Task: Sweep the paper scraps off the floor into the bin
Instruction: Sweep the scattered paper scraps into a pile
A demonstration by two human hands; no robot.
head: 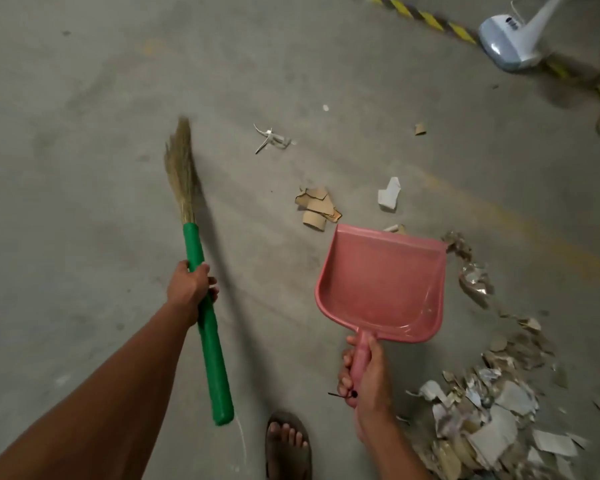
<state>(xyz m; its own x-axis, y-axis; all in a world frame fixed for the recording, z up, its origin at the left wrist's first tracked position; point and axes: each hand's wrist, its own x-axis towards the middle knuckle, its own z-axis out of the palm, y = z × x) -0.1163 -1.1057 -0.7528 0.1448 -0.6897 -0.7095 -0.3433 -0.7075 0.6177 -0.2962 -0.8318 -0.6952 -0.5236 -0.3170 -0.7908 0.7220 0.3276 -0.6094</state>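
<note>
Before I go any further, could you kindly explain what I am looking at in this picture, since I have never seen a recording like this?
There is no machine here: a person wears one wide-angle camera on the head, looking forward and down, so you see their own arms from above. The left hand grips the green handle of a grass broom, fingers curled round it, its bristles pointing away. The right hand holds a pink dustpan by its handle; the pan looks empty. On the concrete floor lie cardboard pieces ahead of the pan and a bigger pile of paper scraps to the right. A sandalled foot shows at the bottom, and a white appliance stands at top right. No bin is in view.
</note>
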